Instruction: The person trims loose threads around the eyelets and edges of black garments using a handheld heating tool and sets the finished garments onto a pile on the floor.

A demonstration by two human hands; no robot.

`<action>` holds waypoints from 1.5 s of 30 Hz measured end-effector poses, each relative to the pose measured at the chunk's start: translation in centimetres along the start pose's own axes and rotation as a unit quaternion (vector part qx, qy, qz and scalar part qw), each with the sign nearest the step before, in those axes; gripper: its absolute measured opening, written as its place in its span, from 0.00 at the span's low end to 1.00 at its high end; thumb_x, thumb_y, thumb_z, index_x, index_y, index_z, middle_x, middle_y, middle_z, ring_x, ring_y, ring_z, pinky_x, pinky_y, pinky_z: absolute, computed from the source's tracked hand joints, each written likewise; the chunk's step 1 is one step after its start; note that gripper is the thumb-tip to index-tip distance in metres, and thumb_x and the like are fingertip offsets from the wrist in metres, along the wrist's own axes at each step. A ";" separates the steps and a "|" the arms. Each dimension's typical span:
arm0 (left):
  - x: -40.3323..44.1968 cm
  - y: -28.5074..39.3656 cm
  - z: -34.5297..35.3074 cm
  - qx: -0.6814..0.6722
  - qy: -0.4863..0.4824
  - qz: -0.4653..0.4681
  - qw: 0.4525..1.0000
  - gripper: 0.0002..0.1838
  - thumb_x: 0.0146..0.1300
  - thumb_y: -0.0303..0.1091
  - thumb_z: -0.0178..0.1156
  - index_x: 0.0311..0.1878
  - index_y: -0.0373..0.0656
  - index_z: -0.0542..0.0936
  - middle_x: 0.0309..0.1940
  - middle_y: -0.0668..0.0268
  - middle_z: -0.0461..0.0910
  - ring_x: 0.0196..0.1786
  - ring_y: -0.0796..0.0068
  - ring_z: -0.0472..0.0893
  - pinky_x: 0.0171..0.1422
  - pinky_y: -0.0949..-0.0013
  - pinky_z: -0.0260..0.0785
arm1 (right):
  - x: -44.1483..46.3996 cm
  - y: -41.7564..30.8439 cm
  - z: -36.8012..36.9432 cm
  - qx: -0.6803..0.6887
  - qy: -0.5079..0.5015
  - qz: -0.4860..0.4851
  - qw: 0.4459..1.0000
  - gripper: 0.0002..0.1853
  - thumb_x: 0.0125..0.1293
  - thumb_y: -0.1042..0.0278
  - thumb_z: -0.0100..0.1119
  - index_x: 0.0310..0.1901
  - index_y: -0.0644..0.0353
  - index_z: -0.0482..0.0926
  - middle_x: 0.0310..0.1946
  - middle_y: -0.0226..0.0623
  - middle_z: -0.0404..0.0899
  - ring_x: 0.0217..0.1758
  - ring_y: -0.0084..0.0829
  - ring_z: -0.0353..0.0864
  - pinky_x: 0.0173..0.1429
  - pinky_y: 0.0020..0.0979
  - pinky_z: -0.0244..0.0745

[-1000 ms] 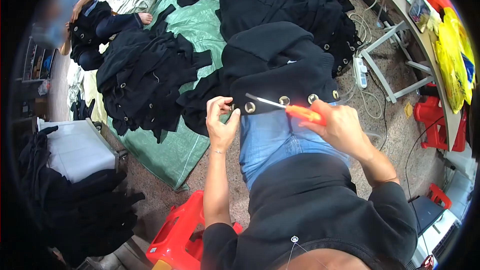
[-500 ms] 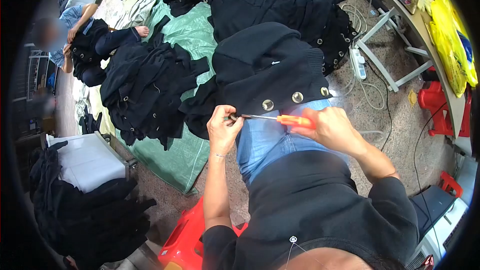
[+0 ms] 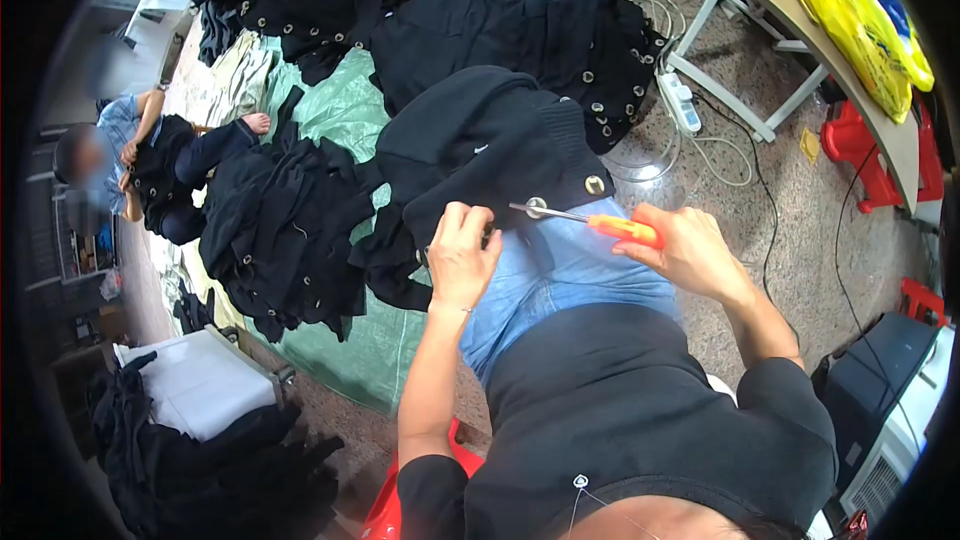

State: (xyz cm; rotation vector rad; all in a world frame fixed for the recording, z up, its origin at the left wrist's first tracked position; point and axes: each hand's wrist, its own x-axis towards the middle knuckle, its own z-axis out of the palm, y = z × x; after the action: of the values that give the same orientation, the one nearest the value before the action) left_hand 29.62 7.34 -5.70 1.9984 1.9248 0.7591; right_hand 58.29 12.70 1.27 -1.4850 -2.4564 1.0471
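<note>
A black knit garment (image 3: pixel 470 135) with large shiny buttons along its edge lies over my lap. My left hand (image 3: pixel 463 255) is closed on the garment's edge, its fingertips partly hidden. In my right hand (image 3: pixel 690 255) is a screwdriver (image 3: pixel 625 229) with an orange handle, its metal shaft pointing left. The tip of the shaft is just beside one button (image 3: pixel 536 207), overlapping it in view; whether they touch I cannot tell. Another button (image 3: pixel 595 185) sits farther right along the edge.
Piles of black garments (image 3: pixel 290 225) lie ahead on a green sheet (image 3: pixel 345 370). A seated person (image 3: pixel 140 140) handles dark cloth at the left. On the right are a table (image 3: pixel 880 145) with yellow bags (image 3: pixel 865 20), a power strip (image 3: pixel 680 105) with cables, and red stools (image 3: pixel 850 145).
The screwdriver has come away from my left fingers, moving right and up beside a button. My left hand has shifted slightly right, and the garment's edge lies differently. The view has also shifted.
</note>
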 end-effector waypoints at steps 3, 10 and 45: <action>-0.4 -0.2 -0.6 -0.057 -0.014 -0.063 0.996 0.14 0.47 0.21 0.70 0.39 0.38 0.79 0.34 0.63 0.76 0.31 0.71 0.78 0.37 0.69 0.73 | 0.1 0.1 0.4 0.002 -0.025 -0.011 1.000 0.24 0.64 0.38 0.61 0.34 0.55 0.78 0.18 0.45 0.78 0.26 0.51 0.83 0.32 0.47 0.76; -0.8 -0.6 -0.8 -0.064 -0.025 -0.083 0.994 0.16 0.46 0.20 0.71 0.40 0.37 0.79 0.35 0.63 0.76 0.32 0.74 0.79 0.39 0.71 0.74 | 0.5 0.4 1.2 0.009 -0.033 -0.018 0.999 0.24 0.64 0.39 0.61 0.34 0.55 0.78 0.18 0.45 0.78 0.26 0.51 0.83 0.33 0.47 0.76; 5.7 7.3 5.2 -0.029 -0.136 0.077 0.987 0.10 0.51 0.28 0.69 0.37 0.43 0.79 0.32 0.63 0.74 0.29 0.65 0.80 0.36 0.61 0.74 | -4.4 5.6 -2.3 0.051 0.030 0.168 0.984 0.29 0.64 0.33 0.58 0.38 0.57 0.81 0.20 0.47 0.80 0.31 0.53 0.83 0.37 0.49 0.74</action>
State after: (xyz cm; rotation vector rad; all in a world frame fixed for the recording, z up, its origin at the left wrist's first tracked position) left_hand 38.49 13.19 -5.10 2.1096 1.5943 0.5369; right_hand 65.73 11.91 0.87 -1.9087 -2.1232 1.1400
